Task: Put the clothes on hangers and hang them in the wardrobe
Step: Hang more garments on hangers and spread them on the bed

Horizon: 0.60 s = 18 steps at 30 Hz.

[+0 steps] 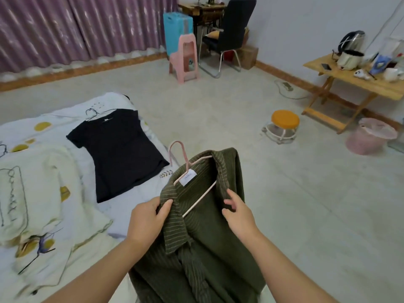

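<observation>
An olive green striped shirt (203, 243) hangs in front of me over the bed's edge, with a pink hanger (197, 200) inside its neck and the hook sticking out at the top. My left hand (148, 217) pinches the shirt's left collar. My right hand (237, 212) grips the right collar edge. A black T-shirt (118, 149) lies flat on the bed (32, 193), a dark wire hanger (94, 111) in its neck. No wardrobe is in view.
A cream blanket (43, 206) is bunched on the bed at the left. On the floor stand an orange stool (284, 125), a pink bin (369, 142), a pink plastic chair (185, 57) and a black chair (229, 31). A cluttered wooden table (358, 84) is at the right.
</observation>
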Motion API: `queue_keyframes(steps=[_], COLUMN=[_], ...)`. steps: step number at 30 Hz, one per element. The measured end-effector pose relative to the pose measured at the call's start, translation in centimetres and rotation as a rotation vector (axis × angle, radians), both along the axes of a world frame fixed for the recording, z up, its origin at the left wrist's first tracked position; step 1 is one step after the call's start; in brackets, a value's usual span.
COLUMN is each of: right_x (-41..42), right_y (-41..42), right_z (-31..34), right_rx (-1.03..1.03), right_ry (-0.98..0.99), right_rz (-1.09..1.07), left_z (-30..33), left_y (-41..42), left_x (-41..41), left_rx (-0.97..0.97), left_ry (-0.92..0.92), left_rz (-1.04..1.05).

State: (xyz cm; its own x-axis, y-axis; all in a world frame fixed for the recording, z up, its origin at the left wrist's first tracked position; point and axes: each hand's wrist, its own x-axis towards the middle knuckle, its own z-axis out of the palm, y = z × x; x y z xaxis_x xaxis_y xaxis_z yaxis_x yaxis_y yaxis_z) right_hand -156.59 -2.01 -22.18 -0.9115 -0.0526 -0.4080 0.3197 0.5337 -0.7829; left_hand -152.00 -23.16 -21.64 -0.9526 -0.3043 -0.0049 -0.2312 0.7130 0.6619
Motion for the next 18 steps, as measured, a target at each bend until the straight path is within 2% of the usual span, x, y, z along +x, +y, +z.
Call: queue_keyframes(steps=[5,11,16,18], right_x=[-1.7,0.6,0.9,0.7], right_y=[-5.0,-7.6,-8.7,-8.9], right_z=[-8.1,-17.5,-21.3,-21.9], right_rx=[0.138,0.455,0.581,0.619], right_ry=[-0.170,-0.303,-0.428,-0.445], right_rz=[0.216,0.484,0.598,0.620], left_z=[-7.2,-16.4,-22.2,-22.8], left_y=[-6.6,-11.1,-12.6,-12.2], left_x=[-2.3,-3.2,-2.7,-2.7], left_rx=[-0.020,-0.033,-0.039,-0.005], left_ry=[-0.089,-0.222,-0.500,-0.532], left_rz=[0.145,0.288,0.332,0.376])
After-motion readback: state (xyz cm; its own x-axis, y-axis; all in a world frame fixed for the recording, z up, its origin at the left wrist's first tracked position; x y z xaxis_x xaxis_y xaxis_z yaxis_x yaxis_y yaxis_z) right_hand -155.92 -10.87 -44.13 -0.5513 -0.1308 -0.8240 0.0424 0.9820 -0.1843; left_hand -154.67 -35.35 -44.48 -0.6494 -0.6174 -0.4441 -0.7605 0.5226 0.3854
